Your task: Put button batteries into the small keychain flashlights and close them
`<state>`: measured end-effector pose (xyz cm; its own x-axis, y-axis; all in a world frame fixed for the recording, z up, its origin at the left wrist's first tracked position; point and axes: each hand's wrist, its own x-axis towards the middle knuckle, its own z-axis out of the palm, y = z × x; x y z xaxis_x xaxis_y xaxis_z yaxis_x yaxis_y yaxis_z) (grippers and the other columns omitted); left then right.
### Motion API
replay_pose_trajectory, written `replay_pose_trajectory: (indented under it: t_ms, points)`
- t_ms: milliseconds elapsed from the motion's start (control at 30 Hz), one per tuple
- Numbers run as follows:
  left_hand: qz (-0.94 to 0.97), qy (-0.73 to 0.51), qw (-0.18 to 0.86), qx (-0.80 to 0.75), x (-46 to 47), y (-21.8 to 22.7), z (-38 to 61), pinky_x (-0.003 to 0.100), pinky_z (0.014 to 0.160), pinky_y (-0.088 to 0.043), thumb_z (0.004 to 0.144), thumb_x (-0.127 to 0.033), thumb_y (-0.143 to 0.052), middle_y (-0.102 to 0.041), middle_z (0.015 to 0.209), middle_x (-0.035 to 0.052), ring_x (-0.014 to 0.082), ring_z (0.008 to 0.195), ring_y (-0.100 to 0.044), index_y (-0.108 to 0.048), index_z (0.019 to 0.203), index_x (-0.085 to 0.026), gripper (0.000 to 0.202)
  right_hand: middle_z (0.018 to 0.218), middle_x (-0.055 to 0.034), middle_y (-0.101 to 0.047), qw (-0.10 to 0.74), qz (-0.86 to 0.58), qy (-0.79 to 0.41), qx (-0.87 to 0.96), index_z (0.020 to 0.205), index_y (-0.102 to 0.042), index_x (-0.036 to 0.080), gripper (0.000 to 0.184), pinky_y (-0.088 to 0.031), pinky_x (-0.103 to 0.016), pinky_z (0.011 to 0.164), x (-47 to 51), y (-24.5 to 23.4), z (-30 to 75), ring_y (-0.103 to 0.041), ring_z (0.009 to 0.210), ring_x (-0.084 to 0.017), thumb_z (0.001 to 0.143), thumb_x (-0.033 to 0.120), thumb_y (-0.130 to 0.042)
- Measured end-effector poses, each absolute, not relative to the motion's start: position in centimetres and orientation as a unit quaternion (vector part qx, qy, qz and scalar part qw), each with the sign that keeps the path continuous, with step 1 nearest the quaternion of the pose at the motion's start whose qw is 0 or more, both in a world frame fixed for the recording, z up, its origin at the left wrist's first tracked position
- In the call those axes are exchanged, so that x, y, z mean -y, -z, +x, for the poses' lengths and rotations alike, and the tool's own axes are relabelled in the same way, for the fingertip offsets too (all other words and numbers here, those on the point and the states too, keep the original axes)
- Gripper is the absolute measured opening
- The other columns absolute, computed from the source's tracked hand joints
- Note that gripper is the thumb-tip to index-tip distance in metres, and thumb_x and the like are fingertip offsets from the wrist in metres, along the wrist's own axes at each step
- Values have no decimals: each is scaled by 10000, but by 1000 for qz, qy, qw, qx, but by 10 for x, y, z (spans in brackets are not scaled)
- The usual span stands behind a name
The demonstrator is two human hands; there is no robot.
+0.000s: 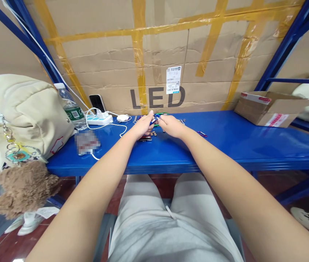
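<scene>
held piece (157,116) blue | table (225,145) blue | cardboard (102,69) brown — yellow tape (138,47), black lettering (151,98)

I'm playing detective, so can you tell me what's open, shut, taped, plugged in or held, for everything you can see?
Left hand: closed on a small blue piece, mostly hidden
Right hand: pinching at the blue too
Small cardboard box: open on top
Bottle: cap on
Power strip: plugs in it
Big LED cardboard: taped
Magenta clip: lying down; too small to tell if shut
</scene>
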<state>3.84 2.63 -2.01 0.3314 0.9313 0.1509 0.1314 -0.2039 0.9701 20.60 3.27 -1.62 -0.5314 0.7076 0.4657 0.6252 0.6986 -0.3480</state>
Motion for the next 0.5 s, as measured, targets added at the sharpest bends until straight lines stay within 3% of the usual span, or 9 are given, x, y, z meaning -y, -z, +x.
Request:
replay_pose_trajectory:
  t_ms: [267,500]
  points:
    - [607,-420,526,-424,-18,11,42,163,349,-140,972,-566,-275,-243,430,-88,39,319,-175,-501,697,-163,537,882,-74,-656,309,-387,-55,867,842,-555,184,287,-359,-271,679,-34,19,204,-545,775,-184,945,317,-322]
    - [626,-411,510,-423,-20,16,41,163,343,-139,963,-578,-295,-247,432,-86,37,311,-173,-514,690,-159,546,818,-50,-629,323,-366,-86,868,773,-526,185,276,-358,-268,680,-37,20,205,-522,730,-165,929,280,-319]
